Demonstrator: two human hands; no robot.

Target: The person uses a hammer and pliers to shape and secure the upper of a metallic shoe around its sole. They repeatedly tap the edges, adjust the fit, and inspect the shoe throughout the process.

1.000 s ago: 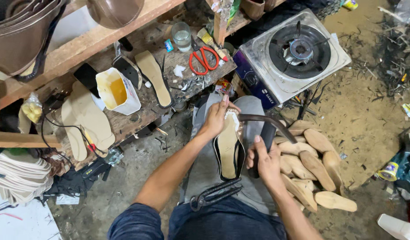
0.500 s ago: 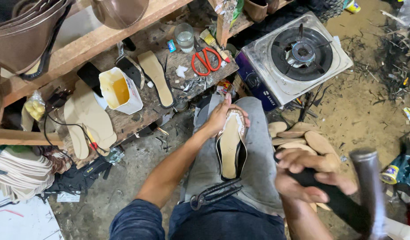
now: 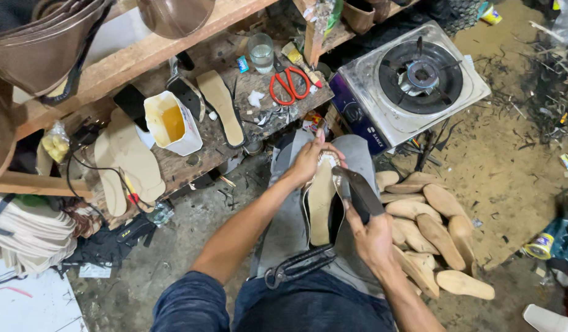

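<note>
from the head view, the shoe [image 3: 321, 203] lies sole-up on the person's lap, with a pale insole on top and dark leather folded round its edge. the left hand [image 3: 309, 161] wraps over the toe end and holds it down. the right hand [image 3: 373, 237] is clenched round the handle of a dark hammer [image 3: 357, 192], whose head rests at the shoe's edge. the shoe looks stiff and fairly light, likely hard inside, so the toe and the sides seem best to grip. the leather looks soft and bendy. black pincers [image 3: 298, 266] lie on the lap. smooth wooden shoe forms [image 3: 432, 230] sit piled beside the right knee.
</note>
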